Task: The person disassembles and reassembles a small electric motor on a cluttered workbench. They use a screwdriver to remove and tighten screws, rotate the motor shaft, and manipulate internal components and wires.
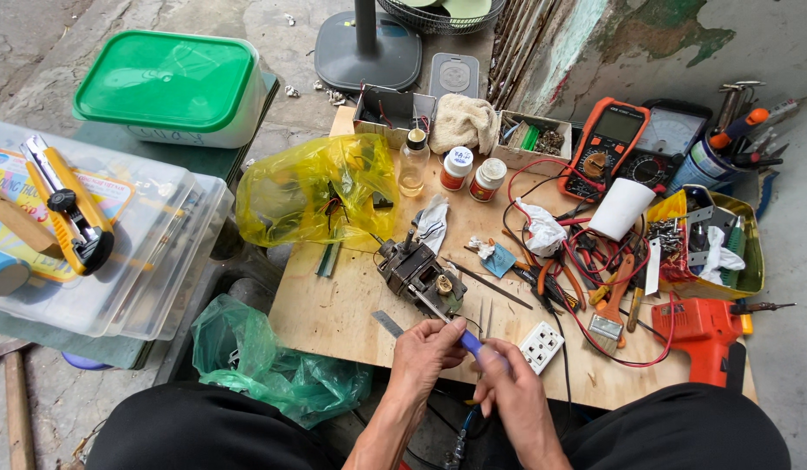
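Note:
My left hand (427,352) and my right hand (512,392) meet at the near edge of a low plywood board (334,309). Both grip a slim tool with a blue handle (471,345), whose metal shaft points up-left toward a small electric motor (418,274) standing on the board. The left hand's fingers pinch the tool near where the shaft meets the handle. The right hand's fingers close around the handle's rear end. A white wall socket (541,345) lies just right of the hands.
A yellow plastic bag (312,187), small bottles (473,174), an orange multimeter (608,144), a tape roll (621,209), pliers, a brush (610,318), an orange drill (703,331) and a yellow parts tray (751,252) crowd the board. Clear bins (99,244) and a green-lidded tub (168,87) stand left.

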